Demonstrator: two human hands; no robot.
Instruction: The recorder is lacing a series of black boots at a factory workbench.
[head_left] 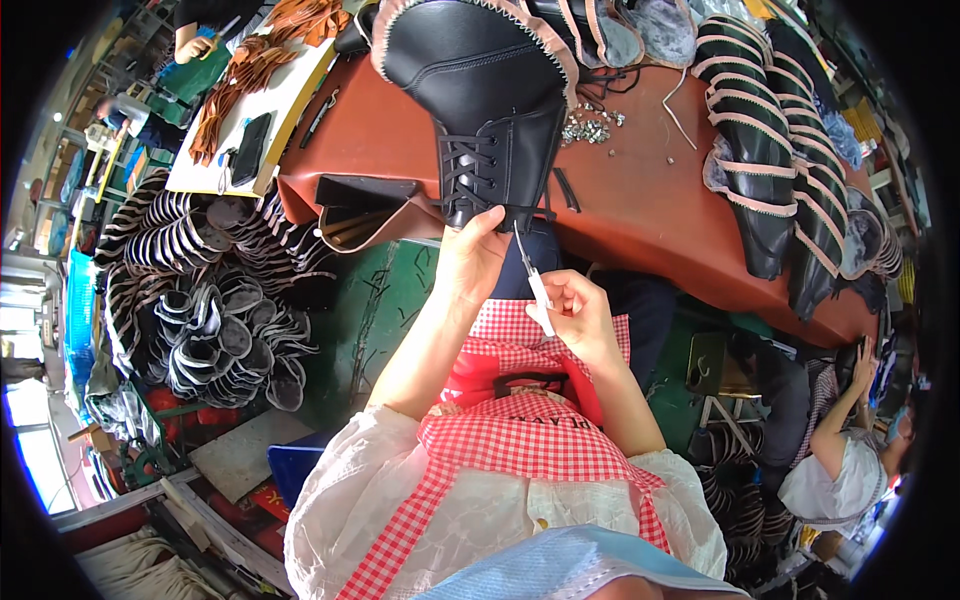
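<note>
And here on my screen it's the left grip, closed on the near end of a black lace-up boot piece, thumb on top just beside the laces, fingers mostly hidden beneath. The boot piece lies across the red-brown tabletop, its near end at the edge. Over to the right grip: curled shut around a white-handled tool, slim metal tip pointing up at that same end; contact, I can't tell! Small silvery pieces sit scattered just right of the boot piece, and 2 dark strips lie nearer me.
</note>
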